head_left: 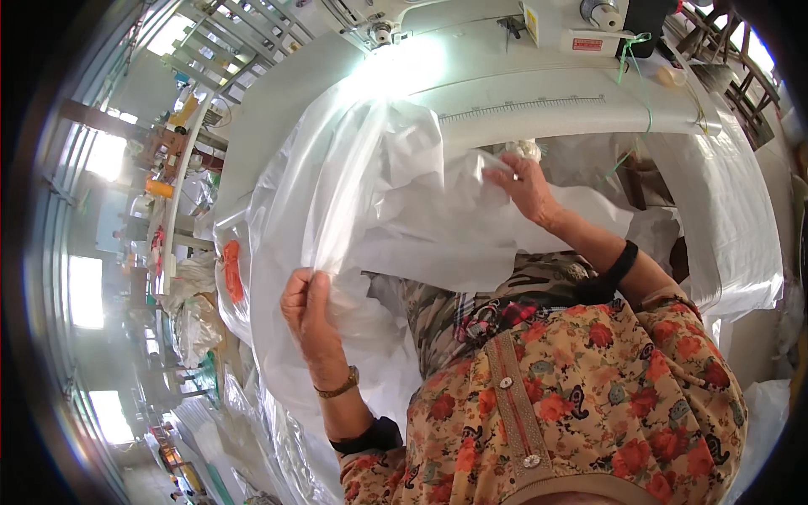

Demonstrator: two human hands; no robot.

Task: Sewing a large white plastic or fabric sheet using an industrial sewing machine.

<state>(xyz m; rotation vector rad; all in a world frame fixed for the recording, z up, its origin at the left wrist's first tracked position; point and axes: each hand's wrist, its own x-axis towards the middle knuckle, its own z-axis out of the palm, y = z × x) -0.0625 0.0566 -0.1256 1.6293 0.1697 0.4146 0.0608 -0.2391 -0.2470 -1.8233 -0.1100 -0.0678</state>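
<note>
A large white, translucent plastic sheet [404,219] hangs in folds from the sewing machine [380,32] over the table's near edge and across my lap. My left hand [310,313] pinches a gathered fold of it between thumb and fingers, low on the left. Further right and higher up, my right hand [528,189] is closed on a raised edge of the same sheet, fingertips together. Glare from a bright lamp [396,71] hides where the sheet meets the needle area.
Measuring marks [522,108] run along the pale sewing table [488,67]. Green thread [627,63] dangles at the right. More plastic sheeting [732,219] drapes over the table's right end. An orange-red bag-like thing [233,271] lies at the left, with cluttered benches beyond.
</note>
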